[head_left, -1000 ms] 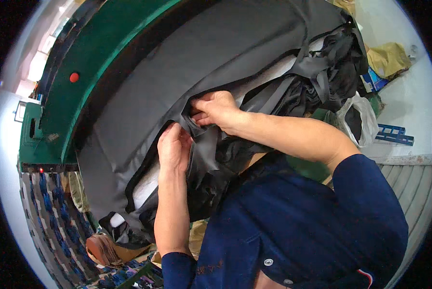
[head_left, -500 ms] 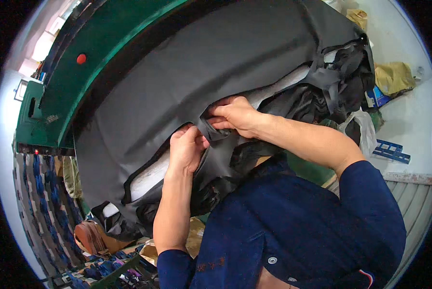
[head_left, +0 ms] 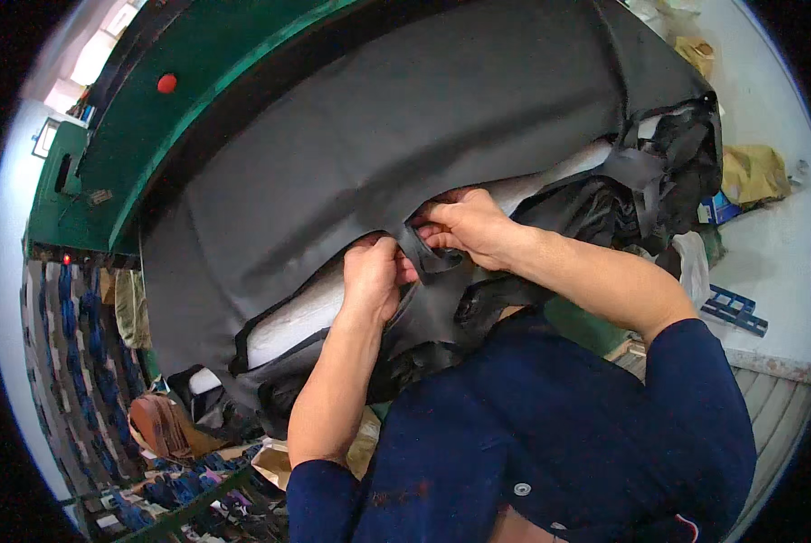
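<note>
A wide dark grey, leather-like sheet (head_left: 423, 100) lies in front of me with gaps cut along its near edge. A white surface (head_left: 301, 321) shows through these gaps. My left hand (head_left: 371, 279) reaches into the left gap, its fingers closed on the edge of a narrow strip of sheet (head_left: 412, 248) between the gaps. On that strip's right side, my right hand (head_left: 470, 226) pinches the material, its fingertips partly tucked under the sheet. Bunched black offcuts (head_left: 595, 204) hang below the gaps toward my body.
A green machine beam (head_left: 215, 77) with a red button (head_left: 166, 83) curves across the far left. At lower left are stacked brown rolled pieces (head_left: 158, 423) and hanging dark strips (head_left: 75, 371). A yellowish sack (head_left: 754, 174) and a blue plastic piece (head_left: 735, 309) lie at right.
Both hands and the sheet sit slightly farther right in the picture, as the whole view has shifted. The hands keep the same grip on the strip.
</note>
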The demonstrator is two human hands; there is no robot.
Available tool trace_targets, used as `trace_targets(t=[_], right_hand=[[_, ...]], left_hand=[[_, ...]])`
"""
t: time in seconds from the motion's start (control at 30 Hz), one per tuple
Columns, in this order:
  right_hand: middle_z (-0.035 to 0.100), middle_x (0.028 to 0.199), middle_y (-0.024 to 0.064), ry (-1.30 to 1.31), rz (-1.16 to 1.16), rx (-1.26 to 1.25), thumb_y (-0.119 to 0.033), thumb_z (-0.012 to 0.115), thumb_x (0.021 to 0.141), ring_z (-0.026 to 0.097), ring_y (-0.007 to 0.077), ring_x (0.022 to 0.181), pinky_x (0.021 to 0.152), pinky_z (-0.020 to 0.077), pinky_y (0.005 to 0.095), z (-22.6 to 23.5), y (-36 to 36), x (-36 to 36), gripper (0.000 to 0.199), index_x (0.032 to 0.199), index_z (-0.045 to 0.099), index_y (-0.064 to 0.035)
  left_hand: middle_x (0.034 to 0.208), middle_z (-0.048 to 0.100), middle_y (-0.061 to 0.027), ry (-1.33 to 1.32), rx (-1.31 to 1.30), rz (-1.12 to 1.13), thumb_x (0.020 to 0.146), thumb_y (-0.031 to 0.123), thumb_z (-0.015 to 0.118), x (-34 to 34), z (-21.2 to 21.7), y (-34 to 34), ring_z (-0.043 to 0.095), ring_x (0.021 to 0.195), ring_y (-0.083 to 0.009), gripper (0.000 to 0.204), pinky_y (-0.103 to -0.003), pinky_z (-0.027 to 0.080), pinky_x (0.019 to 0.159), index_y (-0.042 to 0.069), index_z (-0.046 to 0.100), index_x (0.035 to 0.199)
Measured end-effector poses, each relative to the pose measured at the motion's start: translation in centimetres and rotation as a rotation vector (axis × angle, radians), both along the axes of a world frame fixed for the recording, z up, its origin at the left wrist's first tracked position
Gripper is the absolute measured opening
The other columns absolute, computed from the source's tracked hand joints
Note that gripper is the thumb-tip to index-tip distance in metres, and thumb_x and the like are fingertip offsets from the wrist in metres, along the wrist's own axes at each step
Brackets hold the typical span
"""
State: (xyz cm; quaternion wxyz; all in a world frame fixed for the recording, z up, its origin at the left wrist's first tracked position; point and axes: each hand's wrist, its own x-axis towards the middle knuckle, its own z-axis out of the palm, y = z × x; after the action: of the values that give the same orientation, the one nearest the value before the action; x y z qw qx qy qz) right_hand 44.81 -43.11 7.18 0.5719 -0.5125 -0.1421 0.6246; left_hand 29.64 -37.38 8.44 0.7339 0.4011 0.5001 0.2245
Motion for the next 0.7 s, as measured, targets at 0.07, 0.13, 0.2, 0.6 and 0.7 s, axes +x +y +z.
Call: trace_targets(t=[0.07,0.13,0.2,0.6,0.7], right_hand=[[0.064,0.087,0.0033,-0.094,-0.002,-0.022,-0.012,0.066,0.092,0.057,0.0083,0.065,0.055,0.0489,0.0229,0.0,0.3,-0.3,0.02,0.109,0.064,-0.0025],[0.062,0.079,0.0024,-0.173,0.025,-0.043,-0.013,0.065,0.092,0.053,0.0077,0.06,0.051,0.0424,0.0224,0.1,0.7,-0.4,0.015,0.103,0.066,-0.0034],[0.059,0.07,0.0015,-0.256,0.053,-0.063,-0.014,0.064,0.092,0.05,0.0071,0.055,0.047,0.0359,0.022,0.3,1.1,-0.5,0.011,0.096,0.067,-0.0044],[0.054,0.064,0.008,-0.567,0.162,-0.237,-0.018,0.055,0.089,0.046,0.0165,0.052,0.045,0.0334,0.0336,1.3,2.4,-1.3,0.025,0.069,0.056,-0.0028],[0.054,0.065,0.0082,-0.535,0.127,-0.389,-0.019,0.051,0.09,0.048,0.017,0.054,0.047,0.0346,0.0349,2.2,2.8,-1.6,0.024,0.072,0.058,-0.0042]], left_hand=[[0.074,0.06,-0.0072,-0.01,-0.009,0.016,0.09,0.004,0.047,0.2,-0.3,0.2,0.055,0.052,-0.0152,0.013,-0.029,0.05,0.046,0.0,0.059,0.093],[0.076,0.062,-0.0076,-0.087,0.011,-0.022,0.091,0.004,0.047,0.1,-0.6,0.4,0.058,0.057,-0.0153,0.015,-0.028,0.051,0.049,0.0,0.061,0.096],[0.077,0.062,-0.0061,-0.107,-0.068,-0.028,0.093,0.008,0.048,0.2,0.1,0.3,0.058,0.058,-0.0146,0.015,-0.028,0.051,0.053,0.001,0.062,0.096],[0.078,0.064,-0.0057,0.012,0.361,-0.213,0.096,0.016,0.045,-0.1,-2.4,0.8,0.055,0.068,-0.0159,0.031,-0.033,0.046,0.067,-0.005,0.066,0.086],[0.074,0.061,-0.0035,0.079,0.364,-0.254,0.095,0.017,0.045,-0.1,-1.3,0.7,0.054,0.068,-0.0151,0.031,-0.036,0.045,0.064,-0.005,0.064,0.083]])
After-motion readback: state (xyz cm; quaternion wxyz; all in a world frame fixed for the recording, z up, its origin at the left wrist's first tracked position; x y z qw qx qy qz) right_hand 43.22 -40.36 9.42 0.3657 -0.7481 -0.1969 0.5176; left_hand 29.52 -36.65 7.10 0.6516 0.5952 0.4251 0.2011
